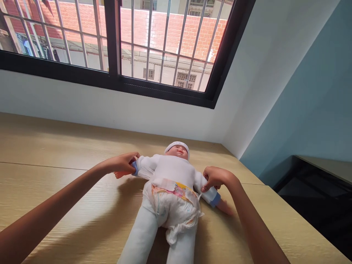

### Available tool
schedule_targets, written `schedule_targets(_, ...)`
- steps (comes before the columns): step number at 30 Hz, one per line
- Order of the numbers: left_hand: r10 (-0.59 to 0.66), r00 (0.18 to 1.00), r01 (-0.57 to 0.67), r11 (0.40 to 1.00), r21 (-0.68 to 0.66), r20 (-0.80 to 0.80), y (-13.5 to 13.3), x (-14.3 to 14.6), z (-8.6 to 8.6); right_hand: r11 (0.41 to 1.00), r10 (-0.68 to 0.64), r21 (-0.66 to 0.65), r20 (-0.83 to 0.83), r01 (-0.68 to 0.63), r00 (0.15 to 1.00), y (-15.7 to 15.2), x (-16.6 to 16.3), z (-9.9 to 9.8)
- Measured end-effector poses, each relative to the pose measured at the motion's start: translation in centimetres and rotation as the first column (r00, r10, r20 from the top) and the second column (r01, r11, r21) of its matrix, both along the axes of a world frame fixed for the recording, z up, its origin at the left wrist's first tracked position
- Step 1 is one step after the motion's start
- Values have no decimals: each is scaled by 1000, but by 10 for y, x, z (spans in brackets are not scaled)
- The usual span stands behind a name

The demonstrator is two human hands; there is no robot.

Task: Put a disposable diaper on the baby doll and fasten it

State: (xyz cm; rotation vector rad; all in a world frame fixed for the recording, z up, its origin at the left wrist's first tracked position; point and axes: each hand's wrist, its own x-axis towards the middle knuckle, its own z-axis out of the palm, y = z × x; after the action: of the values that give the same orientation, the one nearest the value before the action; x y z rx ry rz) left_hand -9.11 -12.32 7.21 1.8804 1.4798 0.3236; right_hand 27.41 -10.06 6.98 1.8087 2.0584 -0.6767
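Observation:
A baby doll (170,172) lies on its back on a light wooden surface (55,176), head toward the window. It wears a white top with blue cuffs, a white cap and a diaper (173,205) with a coloured front band. My left hand (125,165) is closed around the doll's outstretched arm at the blue cuff. My right hand (216,178) pinches the sleeve of the doll's other arm just above its blue cuff (216,200). The doll's pale legs run off the bottom edge.
A black-framed barred window (115,44) sits above a white wall behind the surface. On the right, the wooden surface ends at an edge beside a black glossy top (310,194) and a blue wall (316,110).

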Motion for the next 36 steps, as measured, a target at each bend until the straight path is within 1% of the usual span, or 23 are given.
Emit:
schedule_targets(7, -43, 997, 44, 999, -7, 70, 3, 0, -6, 1000, -11, -5, 22, 11, 1000, 0, -2, 0)
schedule_targets(11, -64, 991, 65, 998, -3, 119, 3, 2, -6, 1000, -22, -9, 30, 22, 999, 0, -4, 1)
schedule_targets(15, -64, 986, 63, 998, 13, 156, 0, 5, -6, 1000, -24, -5, 27, 24, 999, -1, -5, 2)
schedule_targets(20, -73, 980, 62, 996, 67, 183, 0, 10, -19, 1000, -22, -2, 25, 22, 999, 1, -5, 0)
schedule_targets(23, -126, 963, 94, 986, 139, 238, 1, 13, -27, 1000, -22, 1, 23, 22, 999, 1, -5, -1)
schedule_targets(25, -165, 950, 120, 977, 177, 265, 0, 15, -29, 1000, -23, 5, 20, 23, 1000, 1, -5, -1)
schedule_targets(28, -187, 945, 137, 971, 195, 267, -2, 16, -27, 1000, -21, 9, 20, 20, 1000, 1, -4, -1)
schedule_targets(36, -175, 958, 139, 976, 165, 226, -8, 16, -25, 999, 17, 44, -7, -16, 1000, 2, -3, -3)
